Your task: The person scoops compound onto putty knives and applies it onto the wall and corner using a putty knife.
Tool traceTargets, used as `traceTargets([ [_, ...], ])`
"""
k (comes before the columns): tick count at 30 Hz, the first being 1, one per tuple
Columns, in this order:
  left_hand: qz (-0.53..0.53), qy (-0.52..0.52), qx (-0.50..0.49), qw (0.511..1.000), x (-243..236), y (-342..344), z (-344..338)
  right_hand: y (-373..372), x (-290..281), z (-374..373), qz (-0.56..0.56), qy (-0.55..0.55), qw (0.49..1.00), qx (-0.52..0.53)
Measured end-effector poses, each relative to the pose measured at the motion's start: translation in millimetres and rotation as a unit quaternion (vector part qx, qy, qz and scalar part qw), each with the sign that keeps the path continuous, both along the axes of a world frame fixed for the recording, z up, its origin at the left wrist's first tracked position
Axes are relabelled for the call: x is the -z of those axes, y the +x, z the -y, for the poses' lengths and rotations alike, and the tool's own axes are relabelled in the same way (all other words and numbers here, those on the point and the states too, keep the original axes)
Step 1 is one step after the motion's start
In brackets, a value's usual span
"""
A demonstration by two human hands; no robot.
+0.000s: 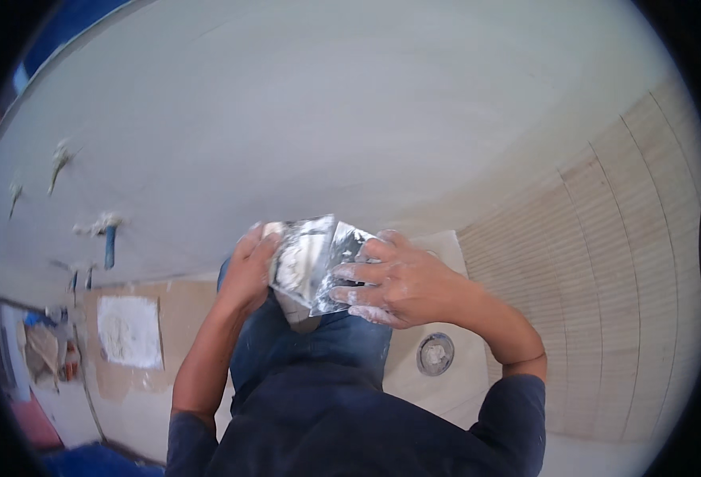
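In front of my waist I hold two flat metal blades side by side, their near edges close together or touching. My left hand (249, 269) grips the outer edge of a filling blade (303, 256), whose face carries a thick smear of white filler. Around the other filling blade (347, 248) my right hand (390, 280) is closed, its fingers laid across the shiny face. White paste coats the fingers of my right hand. Any handles on the blades are hidden from this view.
A pale wall (327, 119) rises ahead, with blue pipe ends (110, 246) and wires poking out at left. Ribbed beige tiles (573, 294) cover the right side. A round tub (435, 354) stands by my right leg. A white board (130, 332) with filler lies on cardboard at left.
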State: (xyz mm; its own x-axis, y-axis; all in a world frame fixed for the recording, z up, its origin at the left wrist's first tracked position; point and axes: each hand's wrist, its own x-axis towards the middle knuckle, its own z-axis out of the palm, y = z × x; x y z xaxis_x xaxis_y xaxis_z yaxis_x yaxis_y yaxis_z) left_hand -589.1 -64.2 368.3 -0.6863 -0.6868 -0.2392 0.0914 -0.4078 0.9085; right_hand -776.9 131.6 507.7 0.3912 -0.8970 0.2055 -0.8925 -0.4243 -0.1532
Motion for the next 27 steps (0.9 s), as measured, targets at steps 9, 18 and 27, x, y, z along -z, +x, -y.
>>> traceTargets([
  [9,-0.047,-0.037,0.073,0.996,-84,4,54,-95,167,-102,0.706,-0.038,0.686,0.171],
  [18,0.147,-0.193,0.412,0.878,-155,-40,108,-143,383,-122,0.842,-0.238,0.337,0.347],
  [27,0.280,-0.348,0.446,0.775,-168,-52,109,-181,524,-70,0.846,-0.189,0.166,0.470],
])
